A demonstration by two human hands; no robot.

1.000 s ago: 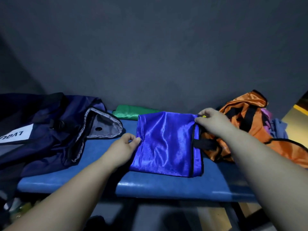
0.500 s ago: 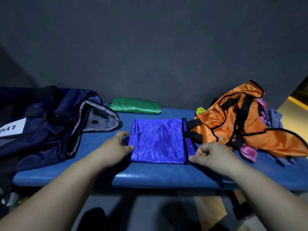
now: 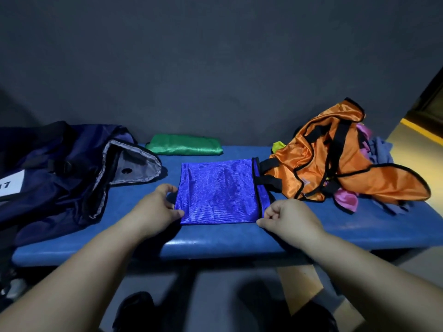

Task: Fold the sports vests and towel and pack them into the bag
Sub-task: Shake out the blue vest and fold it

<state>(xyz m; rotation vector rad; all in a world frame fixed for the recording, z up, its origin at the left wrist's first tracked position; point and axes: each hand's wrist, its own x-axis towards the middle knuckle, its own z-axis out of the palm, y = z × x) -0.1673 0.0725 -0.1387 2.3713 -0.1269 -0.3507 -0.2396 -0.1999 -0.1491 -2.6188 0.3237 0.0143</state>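
Note:
A shiny blue vest (image 3: 217, 192), folded into a rectangle, lies flat in the middle of the blue bench (image 3: 215, 243). My left hand (image 3: 155, 209) pinches its near left corner. My right hand (image 3: 287, 219) pinches its near right corner, fingers curled. A folded green vest (image 3: 184, 147) rests at the back by the wall. An unfolded orange vest (image 3: 330, 159) with black trim is heaped at the right over pink cloth (image 3: 345, 200) and a grey-blue towel (image 3: 381, 149). The navy bag (image 3: 60, 168) sits at the left, its grey-lined mouth open.
A dark grey wall rises right behind the bench. A scrap of yellow-green cloth (image 3: 278, 146) peeks out behind the orange vest. Dark shoes (image 3: 134, 310) and the floor show under the bench's front edge. A yellow floor strip (image 3: 422, 130) lies far right.
My right hand has come from the vest's far right corner to its near right corner, and the vest now lies folded smaller. My left hand stayed at the left edge.

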